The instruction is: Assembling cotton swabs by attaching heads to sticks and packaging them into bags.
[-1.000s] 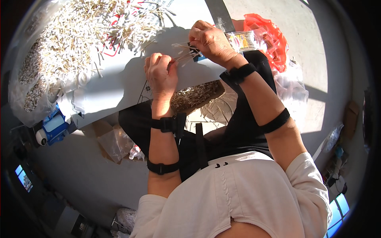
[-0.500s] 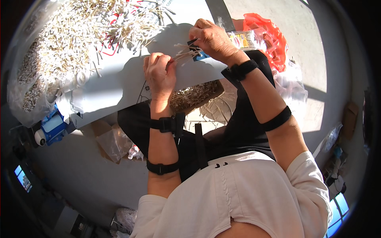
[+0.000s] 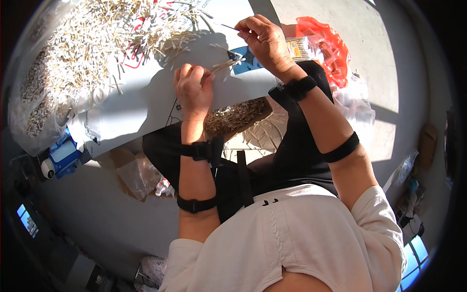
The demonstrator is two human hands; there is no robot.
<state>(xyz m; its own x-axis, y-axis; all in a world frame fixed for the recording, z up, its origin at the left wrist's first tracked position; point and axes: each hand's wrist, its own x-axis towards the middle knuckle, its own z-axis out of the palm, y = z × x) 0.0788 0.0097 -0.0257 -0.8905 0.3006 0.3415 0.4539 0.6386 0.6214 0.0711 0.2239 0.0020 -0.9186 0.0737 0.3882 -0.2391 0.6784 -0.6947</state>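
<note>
My left hand (image 3: 194, 92) is closed over the white board, pinching a small bunch of cotton swabs (image 3: 226, 66) whose white tips fan out to the right. Farther up and to the right, my right hand (image 3: 267, 45) has thumb and fingers pressed together on a single thin cotton swab (image 3: 228, 27) pointing left. Between the hands, a blue printed patch (image 3: 247, 64) shows on the board, with a loose swab near its left edge. A big heap of cotton swabs (image 3: 92, 53) covers the far left of the board, spilling from a clear plastic bag (image 3: 22, 107).
Below the board's near edge, a cardboard box (image 3: 262, 113) holds more swabs, with others scattered beside it. Right of my right hand lie packed swabs (image 3: 301, 47), a red plastic bag (image 3: 331, 53) and clear bags (image 3: 357, 104). A blue-and-white container (image 3: 63, 155) stands at left.
My right hand has moved up and away from the bunch, with a single swab in its fingers. My left hand has stayed nearly in place, keeping hold of the bunch.
</note>
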